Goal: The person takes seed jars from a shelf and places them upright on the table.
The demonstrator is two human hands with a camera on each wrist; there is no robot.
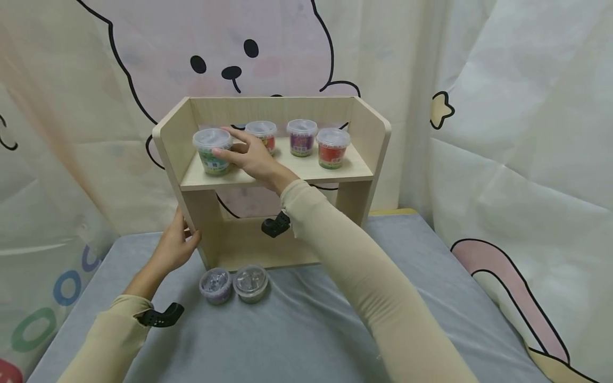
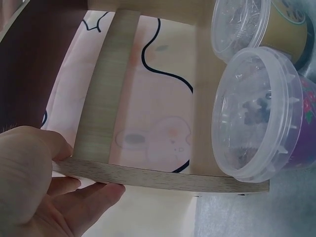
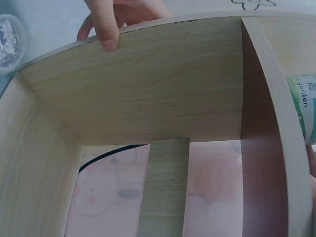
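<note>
Blue-grey cloth (image 1: 311, 330) is spread beneath wooden shelf (image 1: 172, 143); side is gripped by left hand (image 1: 173, 247), presumably for steadiness. Green-labelled cup (image 1: 210, 154) is held at upper level by right hand (image 1: 258, 161), base contact hard to tell. Three cups (image 1: 301, 139) placed right of right hand, two tubs (image 1: 251, 284) right of left.

I am facing a pale curtain (image 1: 383, 69), which is hanging behind the table's (image 1: 268, 340) far edge and showing a large pinkish bear print (image 1: 268, 21). Blue-grey cloth is covering the tabletop, and a yellow strip (image 1: 395, 211) is peeking out at its far right corner. Beyond the left edge, coloured rings (image 1: 57, 288) are decorating the fabric; beyond the right edge, a small star (image 1: 439, 110) and a pink curve (image 1: 512, 287) are showing. Soft light is casting faint shadows.
</note>
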